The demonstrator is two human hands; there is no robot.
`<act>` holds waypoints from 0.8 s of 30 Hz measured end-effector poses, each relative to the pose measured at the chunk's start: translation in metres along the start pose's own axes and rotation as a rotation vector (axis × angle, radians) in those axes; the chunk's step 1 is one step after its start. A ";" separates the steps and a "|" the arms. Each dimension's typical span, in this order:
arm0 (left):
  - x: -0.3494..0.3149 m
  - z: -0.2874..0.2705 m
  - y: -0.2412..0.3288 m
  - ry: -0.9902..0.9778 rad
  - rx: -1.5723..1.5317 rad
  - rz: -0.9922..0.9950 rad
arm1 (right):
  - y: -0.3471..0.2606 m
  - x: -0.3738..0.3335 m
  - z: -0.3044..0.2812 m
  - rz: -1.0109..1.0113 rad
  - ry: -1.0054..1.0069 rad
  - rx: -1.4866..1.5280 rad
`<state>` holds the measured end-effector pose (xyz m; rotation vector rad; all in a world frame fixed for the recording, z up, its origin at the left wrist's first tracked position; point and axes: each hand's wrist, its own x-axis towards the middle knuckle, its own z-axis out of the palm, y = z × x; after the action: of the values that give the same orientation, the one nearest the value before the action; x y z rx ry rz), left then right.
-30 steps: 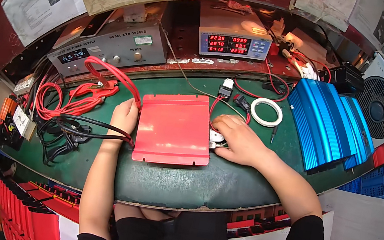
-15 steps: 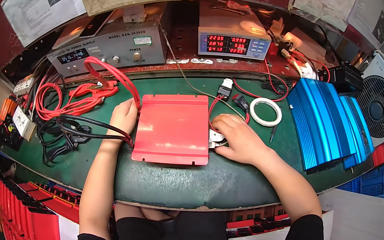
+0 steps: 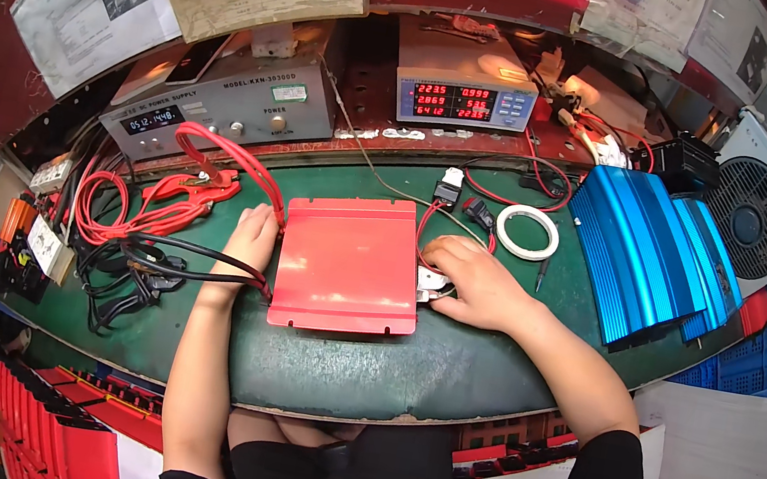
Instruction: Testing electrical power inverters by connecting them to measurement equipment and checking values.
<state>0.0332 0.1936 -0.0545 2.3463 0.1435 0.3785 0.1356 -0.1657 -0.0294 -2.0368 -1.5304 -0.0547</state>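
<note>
Head view: red box [image 3: 351,265] on the green bench [image 3: 461,384], between left hand [image 3: 252,236] and right hand [image 3: 478,281].
From here I judge both hands brace it, as red cables [image 3: 254,168] and black cables [image 3: 199,249] could tug at its left side; the right hand covers part of a white plug-like piece [image 3: 429,279] beside it. I cannot tell whether either grip is clamped or apart.

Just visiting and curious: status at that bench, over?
Left hand at left edge of red metal box; right hand by white plug on its right. Black cables cross left wrist.
</note>
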 end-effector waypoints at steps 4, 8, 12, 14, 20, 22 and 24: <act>0.000 0.005 -0.001 0.071 0.092 0.067 | -0.002 0.001 -0.003 0.032 -0.041 0.016; 0.000 0.005 -0.002 0.092 0.061 0.030 | -0.001 0.001 -0.001 0.018 -0.030 0.013; 0.001 -0.008 0.002 -0.015 0.075 0.019 | 0.001 -0.001 0.002 0.011 -0.015 0.032; 0.001 -0.013 0.003 -0.048 0.017 0.025 | 0.000 0.000 0.001 0.021 -0.015 0.025; -0.003 -0.016 0.003 -0.120 -0.245 -0.068 | 0.001 -0.002 -0.004 0.020 -0.015 0.004; -0.003 -0.018 -0.018 -0.185 -0.431 -0.139 | 0.003 0.000 -0.003 0.010 -0.041 0.008; -0.002 -0.014 -0.019 -0.200 -0.456 -0.117 | 0.007 -0.002 -0.002 -0.006 -0.034 -0.017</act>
<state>0.0267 0.2162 -0.0587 1.9002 0.0865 0.1011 0.1417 -0.1694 -0.0318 -2.0560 -1.5624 -0.0357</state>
